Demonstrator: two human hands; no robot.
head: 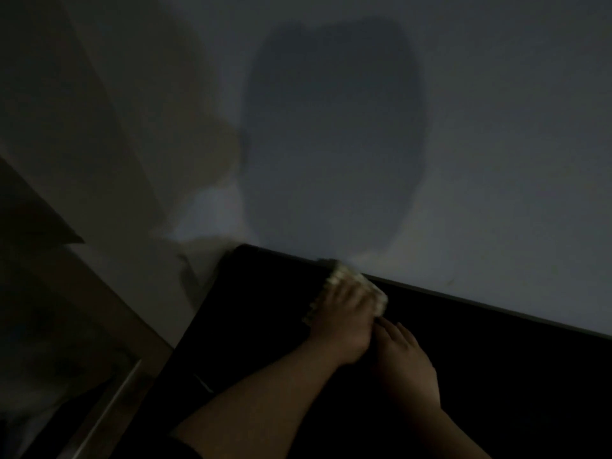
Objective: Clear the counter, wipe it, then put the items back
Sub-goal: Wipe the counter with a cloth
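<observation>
The left hand point(341, 323) lies on top of a pale cloth point(356, 286), fingers spread over it and pressing it down onto the dark table point(496, 376); the blur hides whether any fingertip curls under the cloth's edge. The right hand point(407, 356) rests just beside it, holding nothing, palm down on the table, its straight fingers pointing toward the left wrist and almost touching it. Both bare forearms come in from the bottom edge, the left from the lower left, the right from the lower right. The cloth sits at the far edge of the table, right against the wall point(496, 127), near the table's far left corner; one side of it shows a ragged, fringe-like border. On the pale grey wall above falls a broad dark shadow point(331, 137). To the left of the table stands a brownish panel point(99, 319), too dim to make out.
</observation>
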